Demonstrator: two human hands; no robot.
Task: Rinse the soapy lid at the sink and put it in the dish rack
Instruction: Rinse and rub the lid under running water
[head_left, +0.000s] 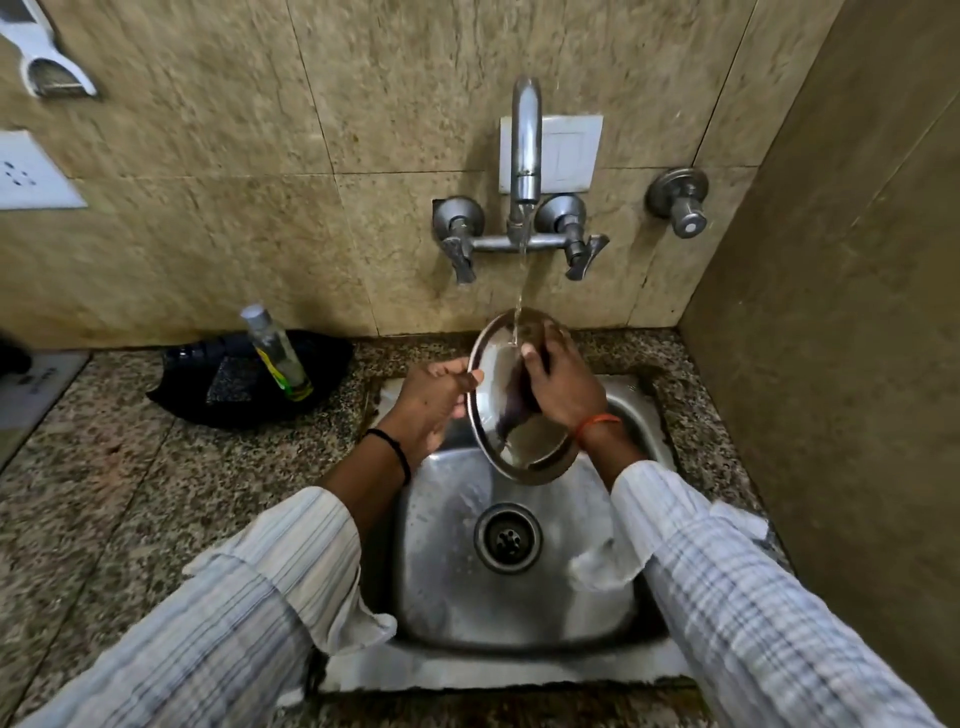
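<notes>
Left hand (436, 400) is pinching the tilted lid (535, 457) by its rim. Right hand (558, 384) is gripping it, water (519, 291) landing beside its thumb, seemingly to sheet soap off.

Lid (493, 382) over sink (452, 525), under tap (525, 140); bottle (275, 358) left of sink.

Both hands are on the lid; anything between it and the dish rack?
Cannot tell: no dish rack is in view. The left hand and right hand hold the lid over the sink under the tap stream. Left of the sink, a bottle stands in a dark tray; a wall closes the right.
</notes>
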